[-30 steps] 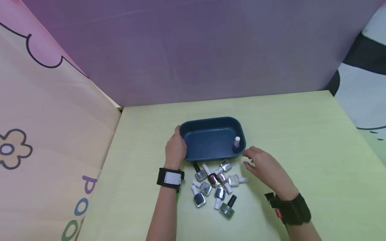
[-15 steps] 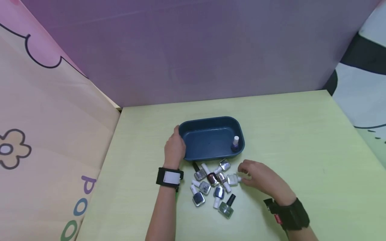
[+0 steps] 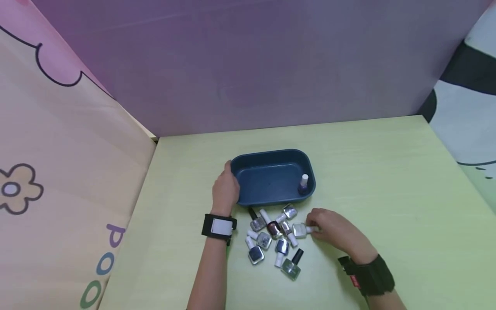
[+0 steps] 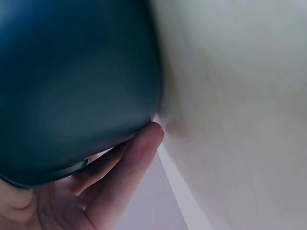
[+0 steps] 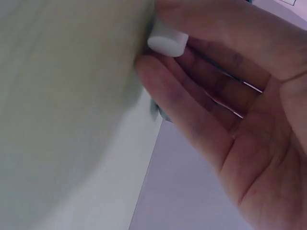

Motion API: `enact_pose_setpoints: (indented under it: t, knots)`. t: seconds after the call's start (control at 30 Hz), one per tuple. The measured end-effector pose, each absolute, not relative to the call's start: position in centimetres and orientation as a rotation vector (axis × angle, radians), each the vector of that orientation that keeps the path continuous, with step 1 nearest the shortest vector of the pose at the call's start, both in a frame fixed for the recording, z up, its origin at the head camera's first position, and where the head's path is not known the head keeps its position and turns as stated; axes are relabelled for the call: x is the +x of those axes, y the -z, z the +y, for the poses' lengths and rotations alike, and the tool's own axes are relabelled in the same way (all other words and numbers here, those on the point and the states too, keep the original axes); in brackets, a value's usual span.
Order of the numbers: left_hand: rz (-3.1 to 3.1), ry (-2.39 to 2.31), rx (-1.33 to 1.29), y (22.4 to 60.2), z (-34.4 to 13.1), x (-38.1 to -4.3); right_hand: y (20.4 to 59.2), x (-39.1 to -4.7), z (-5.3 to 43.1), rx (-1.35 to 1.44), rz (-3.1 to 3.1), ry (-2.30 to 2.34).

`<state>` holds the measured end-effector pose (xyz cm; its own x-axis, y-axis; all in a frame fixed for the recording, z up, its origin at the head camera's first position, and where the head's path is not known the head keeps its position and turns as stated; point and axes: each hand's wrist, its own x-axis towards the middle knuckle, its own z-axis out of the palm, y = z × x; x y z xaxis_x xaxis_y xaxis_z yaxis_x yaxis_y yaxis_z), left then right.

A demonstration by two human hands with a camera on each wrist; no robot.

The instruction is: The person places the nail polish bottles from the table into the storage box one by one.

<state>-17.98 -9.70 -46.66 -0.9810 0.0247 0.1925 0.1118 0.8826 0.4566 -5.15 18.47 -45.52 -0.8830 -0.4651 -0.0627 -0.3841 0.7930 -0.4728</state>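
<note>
A dark blue rectangular tray (image 3: 261,185) stands on the pale green table. My left hand (image 3: 226,189) grips its left end; in the left wrist view the fingers curl against the tray's outer wall (image 4: 86,91). Inside the tray, near its right end, a purple nail polish bottle (image 3: 303,187) stands upright. My right hand (image 3: 336,230) pinches the white cap of a clear nail polish bottle (image 3: 299,230) that lies on its side at the right of the pile. Thumb and fingers are around that white cap (image 5: 167,42) in the right wrist view.
Several other nail polish bottles lie jumbled in front of the tray, among them a dark blue one (image 3: 255,255), a dark red one (image 3: 274,230) and a green one (image 3: 290,269) with a black cap. A purple wall (image 3: 271,64) rises behind the table.
My right hand has come down from beside the tray's front right corner to the clear nail polish bottle and taken its cap. The left hand stays on the tray.
</note>
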Motion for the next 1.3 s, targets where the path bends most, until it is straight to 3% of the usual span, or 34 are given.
enact_pose_setpoints:
  t: [1.3]
  knots:
    - [-2.905, 0.702, -0.057, 47.4, -8.9, -19.1, 42.1, -5.9, 19.2, -0.919, 2.971, 0.935]
